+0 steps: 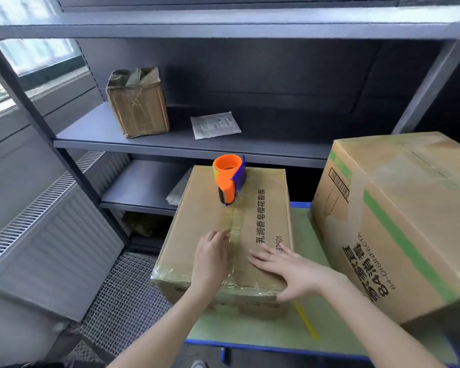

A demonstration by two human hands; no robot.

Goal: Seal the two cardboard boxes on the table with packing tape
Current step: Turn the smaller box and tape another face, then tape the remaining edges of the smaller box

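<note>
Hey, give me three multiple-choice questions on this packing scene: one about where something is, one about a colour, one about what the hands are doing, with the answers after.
1. Where does the tape dispenser stand?
A. on the shelf
B. on the smaller box
C. on the floor

2. What colour is the broad stripe on the larger box?
A. red
B. green
C. black

3. What are the left hand and right hand doing?
A. gripping the dispenser
B. lifting a flap
C. resting on the smaller box's top, holding nothing

Answers:
1 B: it stands at the far end of that box's taped seam.
2 B: a green band crosses its side.
3 C: the left lies on the seam, the right beside it.
</note>
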